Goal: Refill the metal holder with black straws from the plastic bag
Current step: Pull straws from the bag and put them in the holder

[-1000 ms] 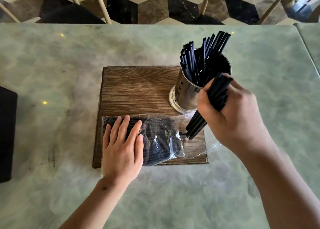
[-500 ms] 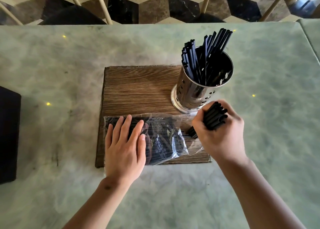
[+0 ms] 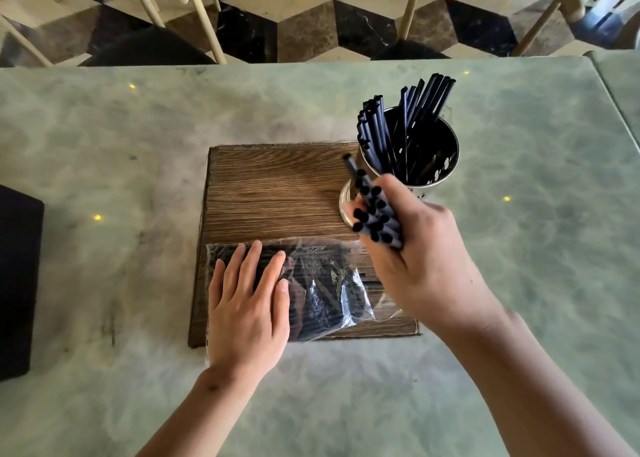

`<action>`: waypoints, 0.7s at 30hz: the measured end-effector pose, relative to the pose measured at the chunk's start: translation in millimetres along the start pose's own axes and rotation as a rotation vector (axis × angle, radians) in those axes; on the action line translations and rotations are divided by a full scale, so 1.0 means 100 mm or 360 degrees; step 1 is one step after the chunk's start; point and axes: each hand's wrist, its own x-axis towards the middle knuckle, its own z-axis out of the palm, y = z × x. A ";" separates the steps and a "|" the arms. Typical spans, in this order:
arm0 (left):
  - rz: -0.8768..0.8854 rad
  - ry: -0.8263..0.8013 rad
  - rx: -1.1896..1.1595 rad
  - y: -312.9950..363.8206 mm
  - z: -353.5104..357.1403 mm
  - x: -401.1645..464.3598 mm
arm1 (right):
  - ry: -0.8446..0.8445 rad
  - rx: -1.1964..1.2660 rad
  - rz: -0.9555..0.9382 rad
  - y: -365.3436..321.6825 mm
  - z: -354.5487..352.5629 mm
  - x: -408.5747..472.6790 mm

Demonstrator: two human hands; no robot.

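A shiny metal holder (image 3: 446, 166) stands at the far right corner of a wooden board (image 3: 277, 193), with several black straws (image 3: 398, 124) standing in it. My right hand (image 3: 419, 262) grips a bundle of black straws (image 3: 375, 214) just in front of the holder, their open ends pointing up toward the camera. A clear plastic bag (image 3: 325, 294) with more black straws lies along the board's near edge. My left hand (image 3: 247, 301) lies flat on the bag's left part, fingers straight.
The board rests on a green marble table (image 3: 104, 145). A black object (image 3: 17, 283) sits at the left edge. Chair legs (image 3: 204, 13) and a checkered floor lie beyond the far table edge. A second table (image 3: 620, 82) adjoins at the right.
My right hand dipped toward the bag's mouth with the straw bundle, then rose and turned it upright in front of the holder. The left hand stayed flat on the bag.
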 end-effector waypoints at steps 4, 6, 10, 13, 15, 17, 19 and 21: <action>-0.0006 -0.0018 -0.0008 0.00 -0.01 0.00 | 0.0107 -0.0016 -0.0185 -0.18 -0.17 0.25; -0.0011 -0.0026 -0.0008 0.00 -0.01 0.00 | 0.0160 -0.0087 -0.0262 -0.22 -0.23 0.38; -0.0002 -0.0023 -0.0007 0.00 -0.01 0.00 | 0.0126 -0.0347 -0.0355 -0.31 -0.31 0.56; -0.0003 -0.0022 -0.0006 0.00 0.00 -0.01 | 0.0053 -0.0586 -0.0382 -0.35 -0.35 0.66; -0.0005 -0.0022 -0.0006 0.00 0.00 -0.01 | 0.0002 -0.0712 -0.0379 -0.34 -0.34 0.71; -0.0005 -0.0025 -0.0006 0.00 0.00 -0.01 | -0.0034 -0.0737 -0.0374 -0.30 -0.32 0.72; -0.0010 -0.0028 -0.0010 0.01 0.00 0.00 | -0.0053 -0.0653 -0.0394 -0.23 -0.29 0.71; -0.0011 -0.0030 -0.0012 0.00 0.00 0.00 | -0.0013 -0.0579 -0.0418 -0.15 -0.23 0.68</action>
